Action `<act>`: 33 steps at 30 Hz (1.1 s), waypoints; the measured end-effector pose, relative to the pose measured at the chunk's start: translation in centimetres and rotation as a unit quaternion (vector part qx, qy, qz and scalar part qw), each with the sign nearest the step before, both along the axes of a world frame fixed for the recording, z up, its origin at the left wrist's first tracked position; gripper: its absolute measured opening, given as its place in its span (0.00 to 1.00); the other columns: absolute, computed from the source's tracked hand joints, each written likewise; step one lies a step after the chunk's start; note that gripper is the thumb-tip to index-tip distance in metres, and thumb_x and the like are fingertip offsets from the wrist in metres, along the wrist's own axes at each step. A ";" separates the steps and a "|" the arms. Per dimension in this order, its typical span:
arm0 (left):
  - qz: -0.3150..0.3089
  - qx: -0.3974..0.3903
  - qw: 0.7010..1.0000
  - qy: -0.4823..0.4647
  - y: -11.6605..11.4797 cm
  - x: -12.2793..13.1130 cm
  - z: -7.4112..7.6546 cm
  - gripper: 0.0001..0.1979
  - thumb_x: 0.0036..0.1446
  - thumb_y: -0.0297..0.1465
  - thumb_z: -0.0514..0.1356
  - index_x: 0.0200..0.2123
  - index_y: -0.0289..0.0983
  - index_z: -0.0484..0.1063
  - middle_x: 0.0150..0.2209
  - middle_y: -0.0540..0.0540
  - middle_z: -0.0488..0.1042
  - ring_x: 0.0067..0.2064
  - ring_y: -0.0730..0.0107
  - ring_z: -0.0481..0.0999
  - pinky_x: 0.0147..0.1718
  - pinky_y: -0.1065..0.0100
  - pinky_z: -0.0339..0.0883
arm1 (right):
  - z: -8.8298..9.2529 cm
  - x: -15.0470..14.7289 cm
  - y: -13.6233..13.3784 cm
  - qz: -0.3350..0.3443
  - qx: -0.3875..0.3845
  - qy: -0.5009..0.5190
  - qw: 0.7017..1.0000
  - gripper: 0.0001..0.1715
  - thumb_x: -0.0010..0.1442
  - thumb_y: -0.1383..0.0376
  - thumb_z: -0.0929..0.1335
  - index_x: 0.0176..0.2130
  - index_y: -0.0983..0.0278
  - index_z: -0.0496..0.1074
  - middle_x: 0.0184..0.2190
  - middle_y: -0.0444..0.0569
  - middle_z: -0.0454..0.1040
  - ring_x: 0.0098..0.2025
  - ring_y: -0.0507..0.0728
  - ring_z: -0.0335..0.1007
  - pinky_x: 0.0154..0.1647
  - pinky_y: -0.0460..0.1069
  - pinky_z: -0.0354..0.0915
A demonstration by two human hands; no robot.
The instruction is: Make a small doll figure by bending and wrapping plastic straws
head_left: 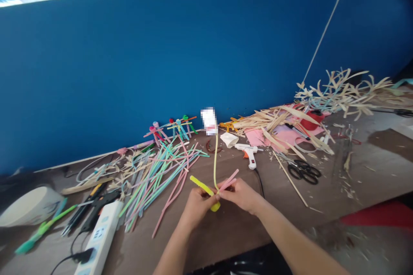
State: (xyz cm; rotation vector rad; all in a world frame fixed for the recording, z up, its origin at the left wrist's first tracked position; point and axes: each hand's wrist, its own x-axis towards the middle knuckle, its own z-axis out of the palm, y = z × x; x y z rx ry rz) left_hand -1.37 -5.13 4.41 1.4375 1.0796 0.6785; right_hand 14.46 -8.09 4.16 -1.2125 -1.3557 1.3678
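Observation:
My left hand (196, 207) is closed on a bright yellow fuzzy pipe cleaner (200, 183), whose thick coiled end shows below the fingertips. In my right hand (243, 195) short pink pipe cleaners (231, 177) are pinched and stick out up and to the right. A long pale yellow pipe cleaner (216, 154) rises from between the two hands and bends near the fingertips. The fingertips of both hands meet there, so how the pieces join is hidden. Left of my hands lies a pile of pastel pipe cleaners (161, 182).
A white glue gun (250, 152) lies behind my right hand, its cord trailing forward. Black scissors (303, 171) and dried strips (274, 119) are to the right. Small pipe-cleaner figures (180, 128) stand by the blue partition (161, 60). A power strip (100, 237) and white bowl (30, 207) are left.

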 end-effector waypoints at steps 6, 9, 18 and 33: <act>-0.011 0.001 1.000 0.015 0.2 0.1 0.6 0.09 0.38 0.31 0.64 0.26 0.32 0.75 0.24 0.45 0.75 0.28 0.67 0.71 0.29 0.70 0.63 | -0.5 0.1 0.6 -0.020 -0.020 0.012 1.000 0.10 0.49 0.64 0.66 0.30 0.67 0.74 0.24 0.46 0.72 0.26 0.51 0.64 0.28 0.45 0.60; -0.002 -0.006 1.000 0.017 0.4 0.0 0.9 0.11 0.37 0.31 0.64 0.27 0.32 0.75 0.25 0.45 0.75 0.29 0.66 0.71 0.30 0.70 0.63 | -0.4 -0.1 0.8 -0.027 -0.040 0.032 0.998 0.11 0.49 0.64 0.65 0.31 0.68 0.74 0.24 0.47 0.72 0.24 0.50 0.62 0.26 0.45 0.59; -0.004 0.016 1.000 0.023 0.6 0.1 1.0 0.13 0.43 0.35 0.61 0.29 0.31 0.74 0.27 0.44 0.75 0.30 0.65 0.71 0.30 0.70 0.63 | 0.0 -0.2 1.0 -0.036 -0.051 0.083 0.995 0.13 0.48 0.64 0.66 0.34 0.68 0.74 0.24 0.46 0.72 0.24 0.50 0.61 0.27 0.45 0.59; -0.013 -0.104 0.993 -0.054 0.2 0.5 0.1 0.14 0.41 0.37 0.62 0.23 0.30 0.68 0.19 0.50 0.67 0.21 0.76 0.64 0.21 0.74 0.58 | -0.7 0.2 1.0 -0.030 -0.042 0.048 0.998 0.07 0.46 0.69 0.66 0.28 0.67 0.73 0.21 0.44 0.70 0.25 0.50 0.63 0.29 0.45 0.60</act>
